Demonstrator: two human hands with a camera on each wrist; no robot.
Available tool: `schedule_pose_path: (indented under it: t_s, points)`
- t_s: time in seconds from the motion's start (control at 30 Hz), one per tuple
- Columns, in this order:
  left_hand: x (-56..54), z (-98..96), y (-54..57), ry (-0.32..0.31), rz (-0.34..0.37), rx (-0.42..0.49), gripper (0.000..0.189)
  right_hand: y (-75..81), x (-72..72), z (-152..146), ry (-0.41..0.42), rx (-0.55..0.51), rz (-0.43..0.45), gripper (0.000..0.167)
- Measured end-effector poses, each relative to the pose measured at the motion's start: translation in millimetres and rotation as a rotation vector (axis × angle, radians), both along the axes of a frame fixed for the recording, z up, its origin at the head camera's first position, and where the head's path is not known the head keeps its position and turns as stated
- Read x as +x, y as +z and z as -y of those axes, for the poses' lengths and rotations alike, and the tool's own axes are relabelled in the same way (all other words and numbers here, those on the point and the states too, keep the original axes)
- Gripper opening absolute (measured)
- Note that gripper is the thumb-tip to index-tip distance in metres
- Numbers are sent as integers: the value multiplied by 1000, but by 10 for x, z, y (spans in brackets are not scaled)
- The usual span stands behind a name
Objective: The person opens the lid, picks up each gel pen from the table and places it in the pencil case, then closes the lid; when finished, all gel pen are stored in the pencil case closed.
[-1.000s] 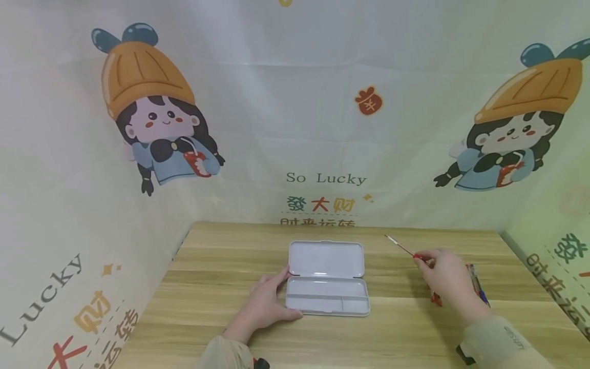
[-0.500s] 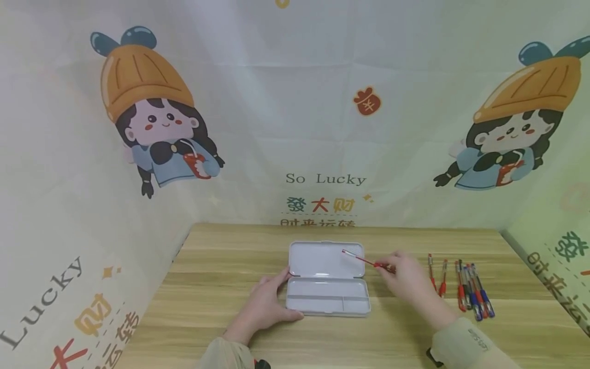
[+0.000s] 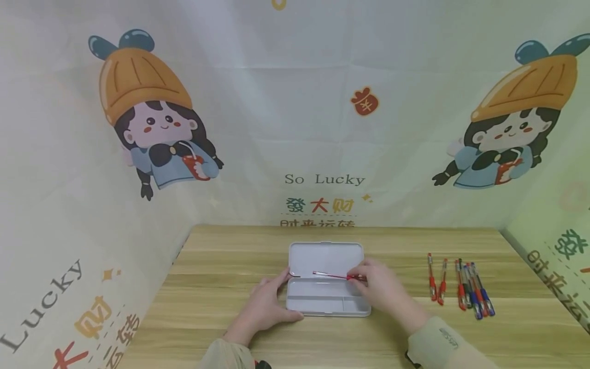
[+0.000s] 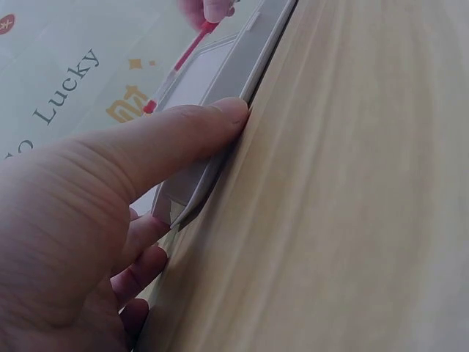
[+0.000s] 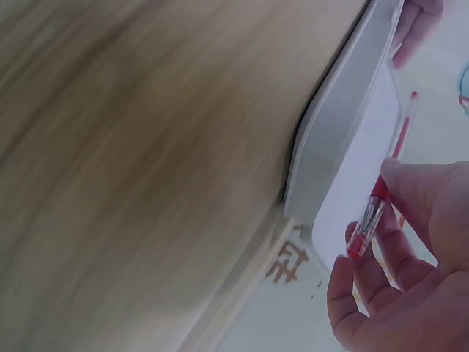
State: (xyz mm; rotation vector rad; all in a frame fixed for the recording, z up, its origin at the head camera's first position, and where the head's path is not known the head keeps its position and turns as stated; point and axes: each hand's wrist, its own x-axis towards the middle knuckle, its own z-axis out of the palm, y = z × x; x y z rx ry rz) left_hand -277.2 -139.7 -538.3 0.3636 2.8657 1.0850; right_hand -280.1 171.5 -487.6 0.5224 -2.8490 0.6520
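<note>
A grey-white pencil case [image 3: 313, 306] lies unfolded on the table, its lid [image 3: 322, 258] laid back behind the tray. Thin walls split the tray into a long rear compartment and two front ones. My left hand [image 3: 261, 305] grips the case's left end, thumb [image 4: 212, 121] along the front wall and the other fingers round the side. Over the back of the tray, my right hand [image 3: 383, 287] pinches a red gel pen [image 3: 331, 275] between thumb and fingers. The pen lies nearly level, red grip [image 5: 380, 189] at the hand, its capped end pointing left.
Right of the case, two red pens [image 3: 432, 284] lie apart on the wooden table [image 3: 221, 246]. Beside them is a cluster of several red, blue and black pens [image 3: 475, 294]. A printed cloth [image 3: 258, 128] hangs behind the table and at both sides.
My right hand has carried the red pen leftward from the pens on the right to over the case, and the pen has turned nearly level. My left hand has stayed on the case.
</note>
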Motion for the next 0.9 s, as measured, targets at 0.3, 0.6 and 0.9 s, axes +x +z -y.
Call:
schedule_pose_path:
  t_s: [0.3,0.6,0.9]
  points:
    - [1,-4,13,1,11,2,128,-47,-10,160,89,42,-55,6]
    - [-8,-2,0,-1,10,3,129,-88,2,210,94,84,-64,6]
    - [-7,9,7,-6,1,6,128,-155,-50,255,57,95,-2,7]
